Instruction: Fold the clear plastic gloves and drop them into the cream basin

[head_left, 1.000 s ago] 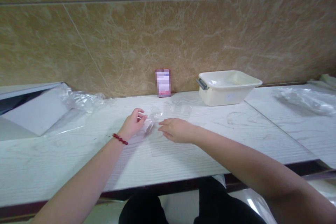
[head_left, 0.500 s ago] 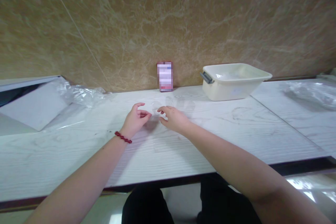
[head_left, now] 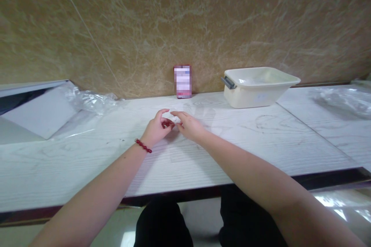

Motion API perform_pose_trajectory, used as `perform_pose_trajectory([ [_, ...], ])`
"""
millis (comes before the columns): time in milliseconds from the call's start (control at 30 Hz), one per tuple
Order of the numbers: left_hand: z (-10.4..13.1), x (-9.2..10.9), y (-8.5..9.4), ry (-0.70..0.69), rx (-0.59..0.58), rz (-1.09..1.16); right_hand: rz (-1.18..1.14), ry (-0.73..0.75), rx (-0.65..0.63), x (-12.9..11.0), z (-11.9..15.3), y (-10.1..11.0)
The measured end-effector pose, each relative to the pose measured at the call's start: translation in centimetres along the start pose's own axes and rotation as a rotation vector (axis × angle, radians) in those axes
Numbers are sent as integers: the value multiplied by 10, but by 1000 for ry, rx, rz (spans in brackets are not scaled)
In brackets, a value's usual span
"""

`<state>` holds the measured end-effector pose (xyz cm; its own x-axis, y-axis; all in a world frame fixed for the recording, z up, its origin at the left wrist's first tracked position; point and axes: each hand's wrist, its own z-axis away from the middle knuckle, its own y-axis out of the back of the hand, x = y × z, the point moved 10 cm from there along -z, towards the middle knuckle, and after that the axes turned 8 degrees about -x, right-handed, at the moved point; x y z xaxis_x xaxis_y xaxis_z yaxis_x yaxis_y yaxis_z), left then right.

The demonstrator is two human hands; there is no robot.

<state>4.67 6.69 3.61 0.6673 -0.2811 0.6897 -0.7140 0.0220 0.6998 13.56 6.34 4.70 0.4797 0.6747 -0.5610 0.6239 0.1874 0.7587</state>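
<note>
Over the middle of the table my two hands almost meet around a small, clear, crinkled plastic piece (head_left: 175,119). My left hand (head_left: 157,129), with a red bead bracelet (head_left: 143,146) at its wrist, has its fingers curled and its thumb tip by the piece. From the other side my right hand (head_left: 190,126) pinches the piece between thumb and fingers. Much of the piece is hidden by the fingers, and its exact kind cannot be made out. Just right of the hands, faint transparent plastic (head_left: 209,115) lies flat on the table.
A phone-like device (head_left: 182,82) with a blurred-out screen leans on the marbled wall. To its right stands a cream plastic bin (head_left: 252,97) with a grey handle. An open white box (head_left: 43,119) and clear plastic wrap (head_left: 97,102) lie left; more wrap (head_left: 346,100) lies far right.
My left hand has moved right, closing the gap to my right hand. The clear piece now shows between the fingertips of both hands. The view has shifted slightly.
</note>
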Motion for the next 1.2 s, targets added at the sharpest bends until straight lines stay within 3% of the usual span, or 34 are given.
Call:
perform_pose_trajectory([
  [267, -1, 3, -3, -52, -6, 22, -20, 1, 12, 4, -1, 2],
  [567, -3, -4, 3, -75, 20, 247, 19, -17, 4, 3, 2, 10],
  [667, -3, -10, 13, -60, 67, 170, 66, -2, -30, 4, 3, 13],
  [767, -4, -11, 17, -59, 38, -7, 105, 10, -66, 5, 4, 15],
  [933, -3, 0, 12, -181, -71, -251, 160, 10, -145, 8, 5, 14],
  [1200, 0, -2, 0, -271, -191, -351, 242, -10, -250, 12, 8, 8],
])
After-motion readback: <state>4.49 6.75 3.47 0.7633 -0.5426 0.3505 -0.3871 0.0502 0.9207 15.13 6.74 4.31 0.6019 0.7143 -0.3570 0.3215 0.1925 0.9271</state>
